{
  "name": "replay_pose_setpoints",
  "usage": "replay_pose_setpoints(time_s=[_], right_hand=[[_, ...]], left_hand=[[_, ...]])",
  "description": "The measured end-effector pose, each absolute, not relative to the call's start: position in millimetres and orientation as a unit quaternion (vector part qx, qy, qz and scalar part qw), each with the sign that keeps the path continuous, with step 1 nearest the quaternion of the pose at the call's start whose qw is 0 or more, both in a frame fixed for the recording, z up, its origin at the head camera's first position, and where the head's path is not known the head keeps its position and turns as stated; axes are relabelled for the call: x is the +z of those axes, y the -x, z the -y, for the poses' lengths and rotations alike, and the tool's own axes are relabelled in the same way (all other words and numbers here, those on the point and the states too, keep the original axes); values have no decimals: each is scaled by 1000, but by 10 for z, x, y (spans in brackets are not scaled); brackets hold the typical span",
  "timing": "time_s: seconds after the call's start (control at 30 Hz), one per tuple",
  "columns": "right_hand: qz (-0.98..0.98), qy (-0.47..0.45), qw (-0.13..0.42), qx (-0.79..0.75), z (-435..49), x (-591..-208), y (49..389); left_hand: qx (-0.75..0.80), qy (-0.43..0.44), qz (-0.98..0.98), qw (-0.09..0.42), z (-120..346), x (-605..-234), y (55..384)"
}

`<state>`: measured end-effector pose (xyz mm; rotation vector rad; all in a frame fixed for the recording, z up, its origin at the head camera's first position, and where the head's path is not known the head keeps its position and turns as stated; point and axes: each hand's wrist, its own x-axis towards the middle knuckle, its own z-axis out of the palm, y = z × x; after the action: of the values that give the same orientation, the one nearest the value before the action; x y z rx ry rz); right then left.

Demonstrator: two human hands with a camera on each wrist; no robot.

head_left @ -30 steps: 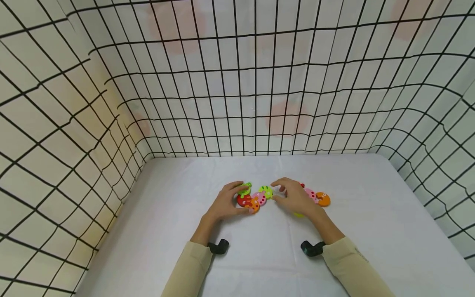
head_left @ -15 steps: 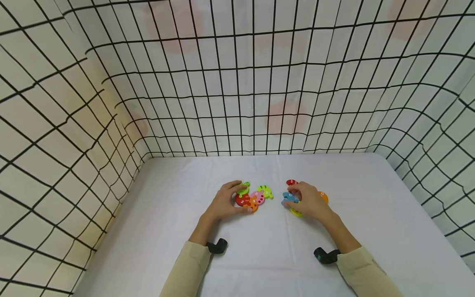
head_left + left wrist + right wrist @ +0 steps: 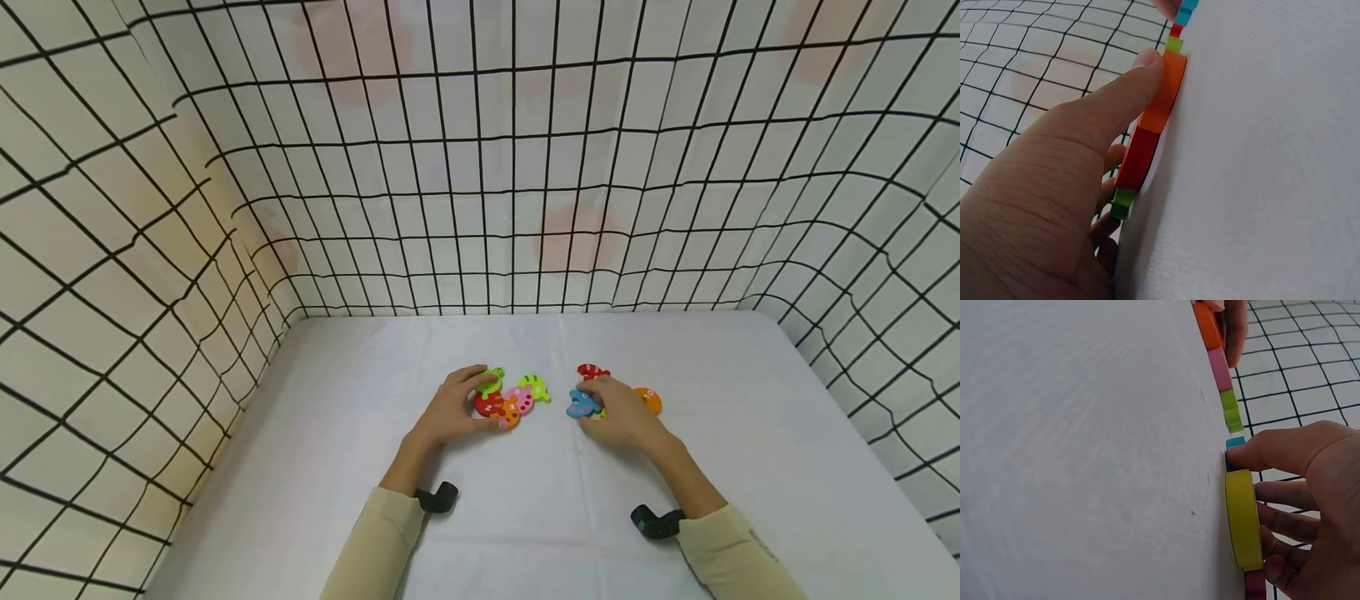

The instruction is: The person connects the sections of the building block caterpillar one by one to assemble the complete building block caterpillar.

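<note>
My left hand (image 3: 453,406) spans the left end of a curved row of joined animal-shaped puzzle pieces, thumb on the orange piece (image 3: 1165,94) and fingers around the green one (image 3: 491,382). Between those two lies a red piece (image 3: 487,405) marked 2. A pink piece (image 3: 521,399) and a light-green striped piece (image 3: 534,387) continue the row rightward. Across a small gap, my right hand (image 3: 624,412) pinches a blue piece (image 3: 581,405) between thumb and fingers, low over the table. Beneath that hand a yellow piece (image 3: 1243,519) is mostly hidden in the head view.
A red striped piece (image 3: 592,372) lies behind the right hand, and an orange piece (image 3: 649,400) to its right. White cloth covers the table (image 3: 525,517). Black wire mesh (image 3: 480,208) rises along the back and both sides.
My right hand has drawn back rightward from the row's light-green end and now pinches the blue piece. The red striped piece has come into sight. The left hand stays in place.
</note>
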<state>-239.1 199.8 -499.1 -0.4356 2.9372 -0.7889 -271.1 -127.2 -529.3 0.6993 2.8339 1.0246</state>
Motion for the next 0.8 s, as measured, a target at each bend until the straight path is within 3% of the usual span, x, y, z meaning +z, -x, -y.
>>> replay_pose_setpoints(time_s=[0.47,0.8], right_hand=[[-954,130,42,-266,-2019,-5030,2391],[-944,132,3,-304,-2007,-5024,2395]], left_hand=[[322,-245,-914,15,1270,-5314,2711],[335,-229,-914,20,1263,-5293,2706]])
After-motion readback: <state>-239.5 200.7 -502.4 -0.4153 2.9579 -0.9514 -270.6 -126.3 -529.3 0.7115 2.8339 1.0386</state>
